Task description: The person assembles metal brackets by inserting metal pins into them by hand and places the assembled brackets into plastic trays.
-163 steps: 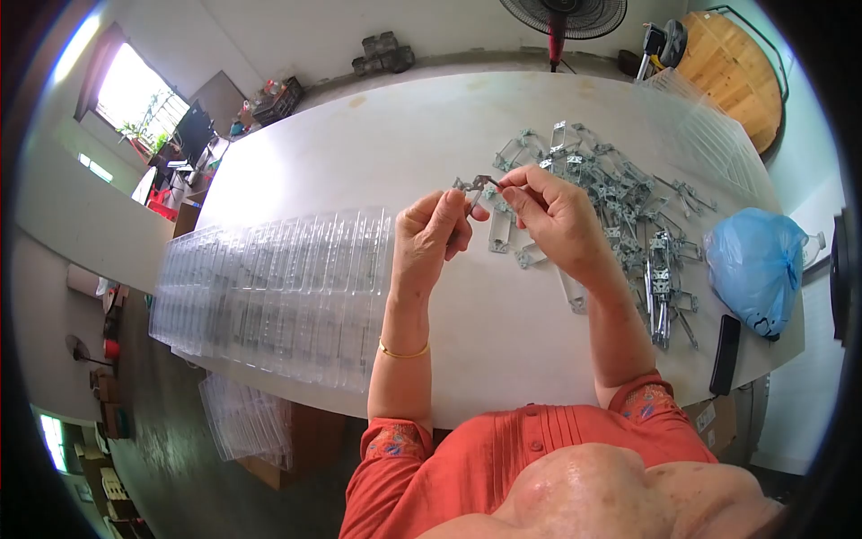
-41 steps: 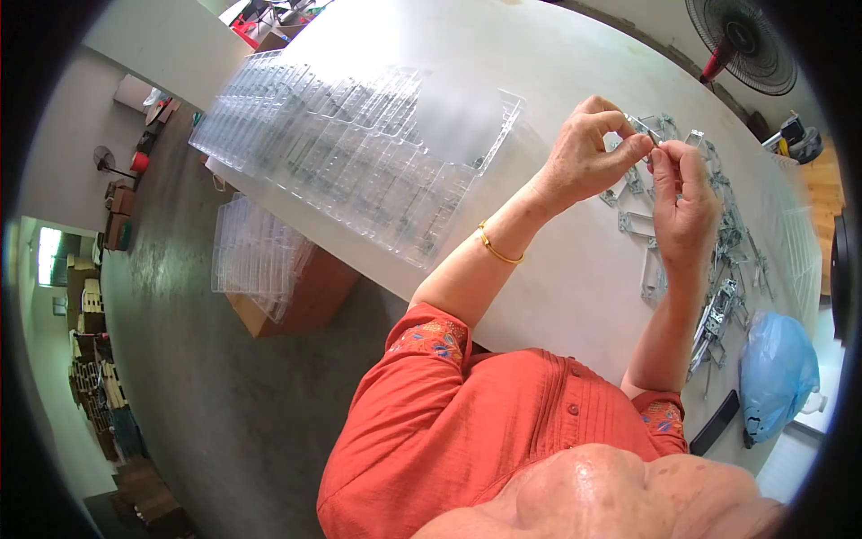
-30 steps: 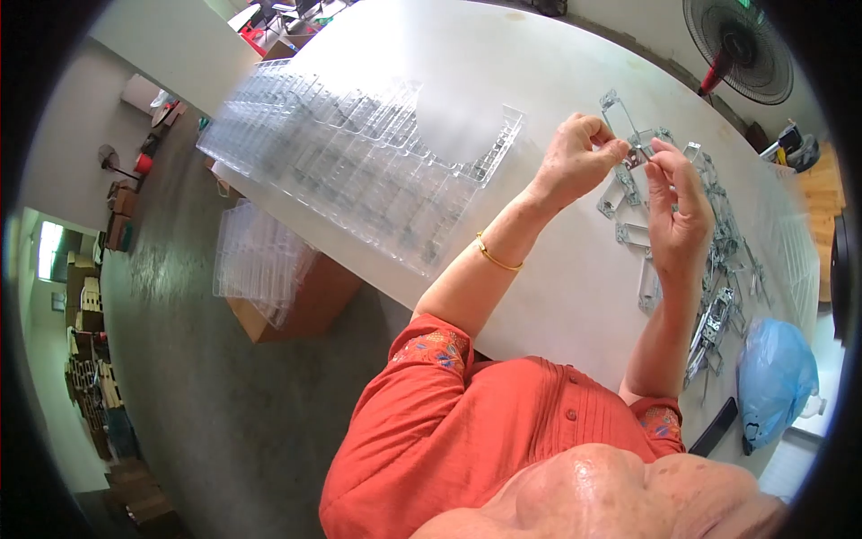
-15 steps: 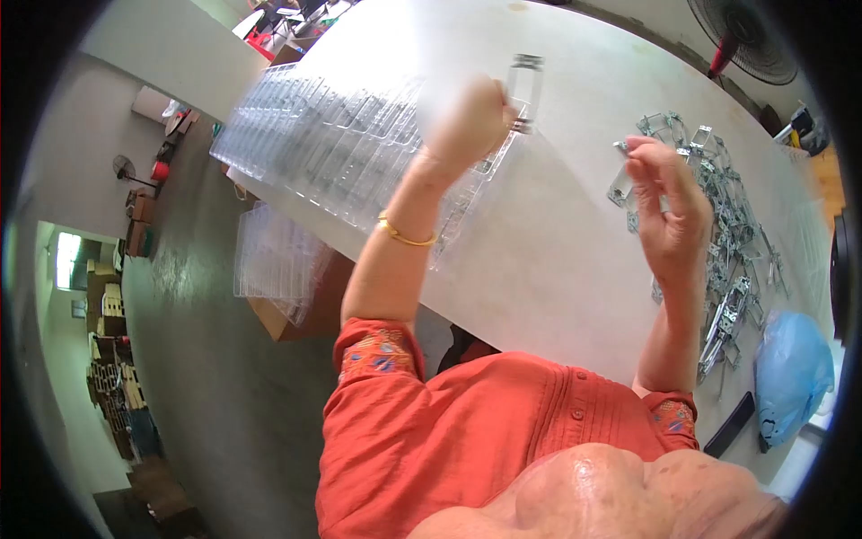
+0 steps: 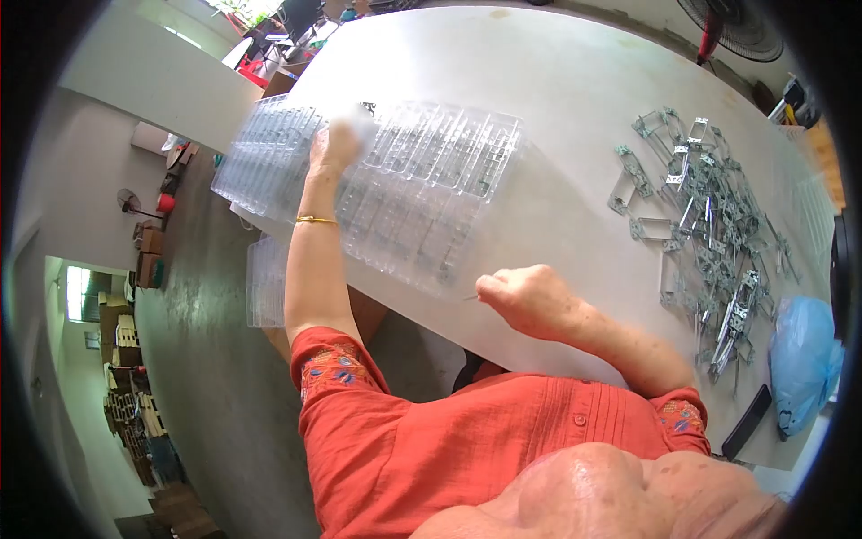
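My left hand is over the clear plastic trays, its fingers closed and partly blurred. The end of a metal bracket frame shows just beyond its fingers; the rest is hidden. Near the front edge of the table, my right hand pinches a thin small piece, too small to name. It is apart from the trays. To the right lies a loose pile of metal bracket frames, touched by neither hand.
A blue plastic bag and a dark flat object lie at the right of the white table. Below the table's left edge are more clear trays and a cardboard box. A fan stands beyond.
My left hand has moved left across the trays with the bracket frame. My right hand has come away from the pile, toward the front edge and left, fingers pinched.
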### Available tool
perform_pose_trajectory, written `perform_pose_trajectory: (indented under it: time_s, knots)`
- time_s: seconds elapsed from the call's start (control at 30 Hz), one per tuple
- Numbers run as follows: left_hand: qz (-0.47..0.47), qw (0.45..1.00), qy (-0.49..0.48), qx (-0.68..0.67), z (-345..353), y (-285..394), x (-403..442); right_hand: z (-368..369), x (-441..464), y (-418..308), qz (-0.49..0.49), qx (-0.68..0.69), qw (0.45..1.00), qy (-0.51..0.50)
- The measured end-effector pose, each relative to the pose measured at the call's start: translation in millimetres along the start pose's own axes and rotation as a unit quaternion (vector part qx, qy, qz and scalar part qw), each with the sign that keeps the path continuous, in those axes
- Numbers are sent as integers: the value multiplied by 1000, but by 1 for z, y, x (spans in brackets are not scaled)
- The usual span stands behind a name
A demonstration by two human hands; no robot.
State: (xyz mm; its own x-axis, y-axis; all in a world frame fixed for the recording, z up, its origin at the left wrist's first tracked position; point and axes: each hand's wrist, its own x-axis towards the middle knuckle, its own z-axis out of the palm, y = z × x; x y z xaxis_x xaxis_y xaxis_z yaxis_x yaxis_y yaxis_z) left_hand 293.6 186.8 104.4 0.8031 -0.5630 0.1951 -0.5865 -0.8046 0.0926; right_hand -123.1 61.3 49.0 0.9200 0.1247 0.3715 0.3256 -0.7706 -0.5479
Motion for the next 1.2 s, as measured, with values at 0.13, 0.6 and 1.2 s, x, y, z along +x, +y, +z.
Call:
perform_pose_trajectory:
  time_s: [0.13, 0.6, 1.2]
  knots:
    - [-24, 998, -44, 31, 12, -12, 11, 21, -2, 5, -5, 13, 999, -37]
    - [-4, 998, -67, 9, 40, -12, 26, 35, -1, 16, -14, 56, 998, 3]
    - [224, 930, 154, -246, -77, 142, -177, 33, -6, 21, 161, 261, 951, 30]
